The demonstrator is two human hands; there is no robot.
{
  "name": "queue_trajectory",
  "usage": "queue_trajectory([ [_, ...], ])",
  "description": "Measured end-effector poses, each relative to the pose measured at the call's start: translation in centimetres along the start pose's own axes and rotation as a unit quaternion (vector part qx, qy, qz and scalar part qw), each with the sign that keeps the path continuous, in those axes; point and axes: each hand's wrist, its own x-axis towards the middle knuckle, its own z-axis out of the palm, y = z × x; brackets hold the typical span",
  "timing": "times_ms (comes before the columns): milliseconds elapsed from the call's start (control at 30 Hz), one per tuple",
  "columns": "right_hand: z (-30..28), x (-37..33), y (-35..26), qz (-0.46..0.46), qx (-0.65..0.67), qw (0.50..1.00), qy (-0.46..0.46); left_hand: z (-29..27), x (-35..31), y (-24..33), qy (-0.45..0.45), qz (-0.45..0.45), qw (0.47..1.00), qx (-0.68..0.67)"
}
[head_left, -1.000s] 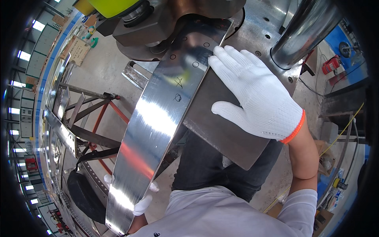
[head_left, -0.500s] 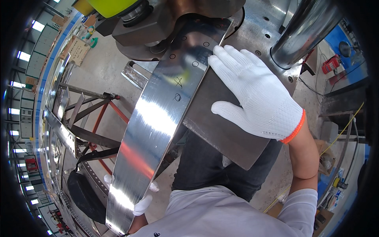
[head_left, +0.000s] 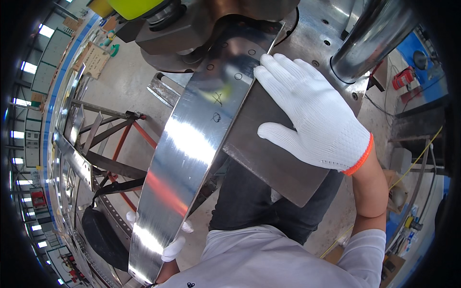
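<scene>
A long shiny metal strip (head_left: 175,165) runs from the machine down to the lower left. Several small circles and a star-like mark are drawn on its upper part, and its far end lies under the machine's dark head (head_left: 180,33). My left hand (head_left: 173,249), in a white glove, grips the strip's lower end; its fingers wrap both edges, and the palm is hidden below. My right hand (head_left: 309,110), gloved in white with an orange cuff, lies flat on a dark metal plate (head_left: 283,168). Its fingers are stretched out, the tips touching the strip's right edge.
A thick polished column (head_left: 370,43) rises from the steel machine bed (head_left: 319,36) at the upper right. On the left stand a metal frame with orange legs (head_left: 144,134) and a black bag (head_left: 103,237). A red box-shaped object (head_left: 403,78) sits at the far right.
</scene>
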Motion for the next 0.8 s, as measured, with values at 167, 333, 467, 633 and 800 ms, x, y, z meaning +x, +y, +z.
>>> queue_trajectory([
  [167, 0.0, -0.1, 0.1, 0.0, 0.0, 1.0, 0.004, -0.2, -0.9, -0.4, 0.03, 0.04, 0.999, 0.018],
  [333, 0.2, -0.1, 0.2, -0.003, 0.004, 1.0, 0.011, -0.4, -0.4, 0.8, 0.011, -0.051, 0.998, 0.018],
  [467, 0.2, -0.2, 0.2, -0.001, 0.002, 1.0, 0.012, 0.7, -0.1, -0.2, 0.009, 0.002, 0.996, -0.092],
  [633, 0.2, -0.2, 0.3, 0.003, 0.005, 1.0, 0.013, 0.4, -0.7, -0.4, 0.007, 0.048, 0.994, -0.1],
  [800, 0.2, -0.3, 0.2, 0.002, -0.001, 1.0, 0.013, 0.1, -0.3, -0.1, -0.019, -0.009, 0.993, -0.115],
])
